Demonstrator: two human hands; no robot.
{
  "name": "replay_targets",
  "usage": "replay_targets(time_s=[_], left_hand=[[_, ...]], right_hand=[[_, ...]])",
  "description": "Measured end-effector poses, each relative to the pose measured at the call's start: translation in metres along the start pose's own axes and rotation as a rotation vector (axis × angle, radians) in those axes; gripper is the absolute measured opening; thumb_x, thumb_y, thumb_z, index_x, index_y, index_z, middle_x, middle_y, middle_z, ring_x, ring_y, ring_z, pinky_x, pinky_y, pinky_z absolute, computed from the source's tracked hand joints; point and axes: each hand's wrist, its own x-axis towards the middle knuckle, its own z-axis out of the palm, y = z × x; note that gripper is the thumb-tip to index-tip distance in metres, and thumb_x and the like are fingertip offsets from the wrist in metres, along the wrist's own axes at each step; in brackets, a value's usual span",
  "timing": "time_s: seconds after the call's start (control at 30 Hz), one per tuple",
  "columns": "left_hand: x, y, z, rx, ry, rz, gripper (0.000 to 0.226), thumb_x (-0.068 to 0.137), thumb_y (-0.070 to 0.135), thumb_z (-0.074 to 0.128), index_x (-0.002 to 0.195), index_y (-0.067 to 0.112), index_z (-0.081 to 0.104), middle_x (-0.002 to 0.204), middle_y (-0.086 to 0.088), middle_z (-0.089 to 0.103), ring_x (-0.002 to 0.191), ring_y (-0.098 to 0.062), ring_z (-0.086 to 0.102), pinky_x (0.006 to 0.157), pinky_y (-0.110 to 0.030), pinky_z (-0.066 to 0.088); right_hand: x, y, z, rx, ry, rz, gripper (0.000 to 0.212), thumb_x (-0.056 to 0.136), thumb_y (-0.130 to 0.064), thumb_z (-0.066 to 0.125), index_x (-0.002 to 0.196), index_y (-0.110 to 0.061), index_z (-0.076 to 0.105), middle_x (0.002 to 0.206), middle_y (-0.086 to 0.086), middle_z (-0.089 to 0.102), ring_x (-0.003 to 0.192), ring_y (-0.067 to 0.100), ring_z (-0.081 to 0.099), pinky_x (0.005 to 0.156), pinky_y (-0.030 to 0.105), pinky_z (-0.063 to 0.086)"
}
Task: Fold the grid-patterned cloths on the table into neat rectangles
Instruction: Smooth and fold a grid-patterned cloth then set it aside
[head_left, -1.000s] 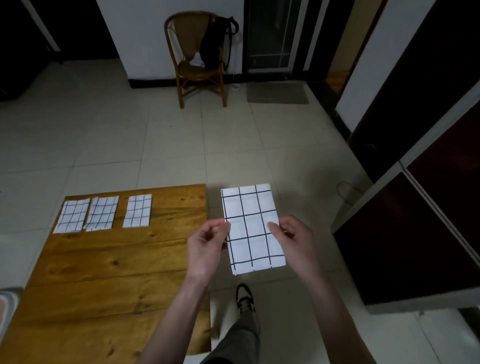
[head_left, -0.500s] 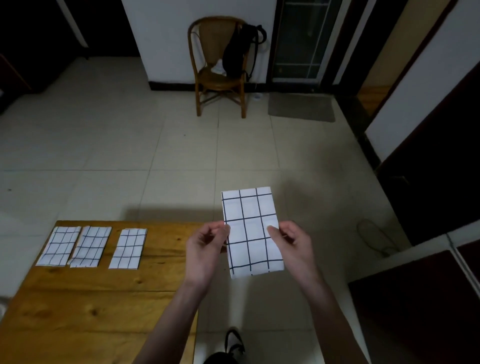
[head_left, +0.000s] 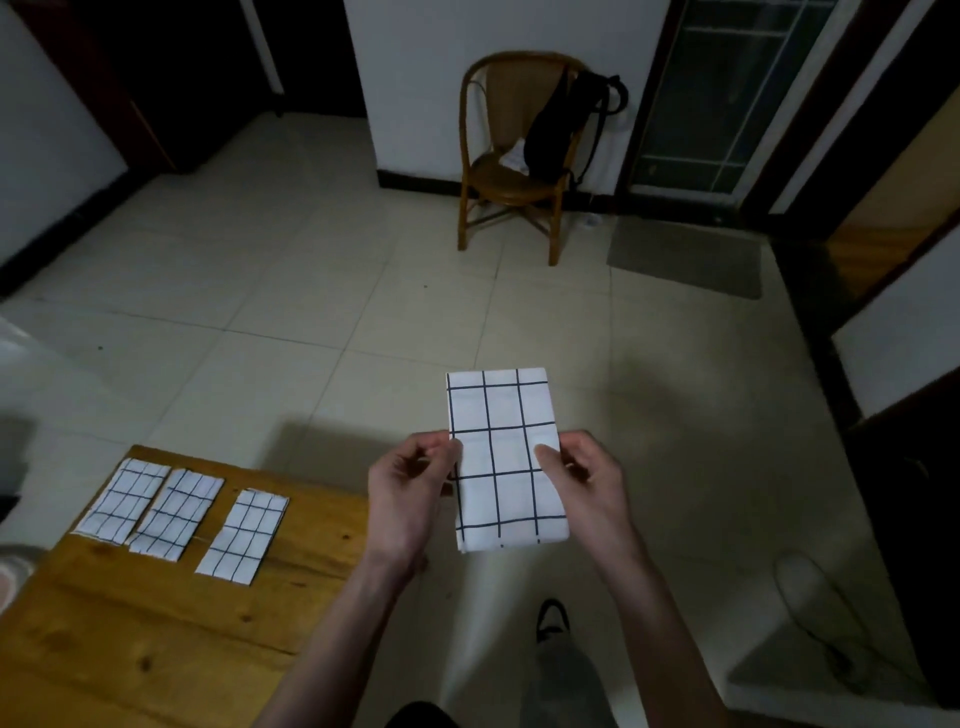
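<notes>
Head view of a cloth-folding task at a late stage. A person holds one folded grid-patterned cloth (head_left: 503, 457) in the air, out beyond the right edge of the wooden table (head_left: 156, 639) and above the tiled floor (head_left: 363, 291). The left hand (head_left: 410, 488) pinches the cloth's left edge between thumb and curled fingers; the right hand (head_left: 582, 478) pinches its right edge in the same manner, thumb on the near face. The held cloth already forms a clean upright rectangle, its corners square and its grid lines straight. Three further folded cloths lie flat in a row on the far part of the table: the leftmost cloth (head_left: 124, 499) and the middle cloth (head_left: 176, 512) touch or slightly overlap along their long edges, while the third cloth (head_left: 244, 535) lies just beside them, apart. No unfolded cloth is visible on the table. By this evidence the folding appears almost complete: three rectangles are set down, and the fourth seems to need only placing on the table, probably beside the third cloth. Whether it needs another fold cannot be told. A wooden chair (head_left: 511, 171) with a dark bag (head_left: 566, 124) stands well apart at the far wall.
</notes>
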Motion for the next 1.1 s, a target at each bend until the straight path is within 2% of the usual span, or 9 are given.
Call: replay_targets(time_s=[0.13, 0.3, 0.37, 0.6, 0.87, 1.1], left_hand=[[0.030, 0.015, 0.039, -0.021, 0.100, 0.020, 0.009, 0.096, 0.008, 0.069, 0.099, 0.003, 0.076, 0.093, -0.009, 0.077, 0.078, -0.007, 0.069, 0.068, -0.020, 0.057], [0.065, 0.030, 0.072, -0.028, 0.196, 0.041, 0.010, 0.097, 0.013, 0.068, 0.097, 0.007, 0.076, 0.096, -0.007, 0.077, 0.083, -0.010, 0.068, 0.070, -0.023, 0.057], [0.078, 0.033, 0.078, -0.029, 0.236, 0.043, 0.010, 0.098, 0.014, 0.068, 0.098, 0.007, 0.076, 0.097, -0.008, 0.076, 0.084, -0.012, 0.068, 0.071, -0.023, 0.057], [0.113, 0.043, 0.079, -0.053, 0.386, 0.061, 0.009, 0.098, 0.018, 0.068, 0.099, 0.014, 0.076, 0.093, 0.003, 0.077, 0.083, -0.007, 0.069, 0.070, -0.020, 0.057], [0.183, 0.046, 0.049, -0.046, 0.522, 0.071, 0.013, 0.100, 0.023, 0.066, 0.105, 0.017, 0.076, 0.100, 0.006, 0.076, 0.092, -0.009, 0.071, 0.073, -0.023, 0.057], [0.269, 0.061, 0.010, -0.112, 0.666, 0.048, 0.012, 0.100, 0.025, 0.066, 0.101, 0.020, 0.077, 0.099, 0.003, 0.076, 0.095, -0.017, 0.070, 0.081, -0.032, 0.057]], right_hand=[[0.065, -0.014, -0.020, 0.004, -0.114, 0.017, 0.011, 0.095, -0.018, 0.071, 0.087, -0.024, 0.069, 0.087, 0.003, 0.073, 0.078, 0.015, 0.063, 0.074, 0.033, 0.051], [0.131, -0.035, -0.032, 0.016, -0.256, -0.022, 0.009, 0.096, -0.017, 0.070, 0.087, -0.018, 0.069, 0.078, -0.008, 0.069, 0.072, 0.007, 0.058, 0.065, 0.016, 0.046], [0.154, -0.042, -0.032, 0.001, -0.315, -0.046, 0.009, 0.096, -0.015, 0.069, 0.088, -0.017, 0.068, 0.077, -0.013, 0.068, 0.071, 0.005, 0.058, 0.065, 0.014, 0.046], [0.216, -0.061, -0.005, -0.005, -0.501, -0.059, 0.007, 0.098, -0.018, 0.068, 0.090, -0.017, 0.069, 0.077, -0.012, 0.067, 0.069, 0.001, 0.057, 0.063, 0.012, 0.045], [0.287, -0.072, 0.067, -0.049, -0.647, -0.057, 0.008, 0.097, -0.023, 0.068, 0.090, -0.020, 0.068, 0.082, -0.007, 0.067, 0.075, 0.005, 0.058, 0.068, 0.013, 0.046], [0.357, -0.099, 0.156, -0.103, -0.747, -0.061, 0.009, 0.097, -0.026, 0.067, 0.092, -0.019, 0.067, 0.091, 0.010, 0.069, 0.077, 0.011, 0.058, 0.071, 0.027, 0.047]])
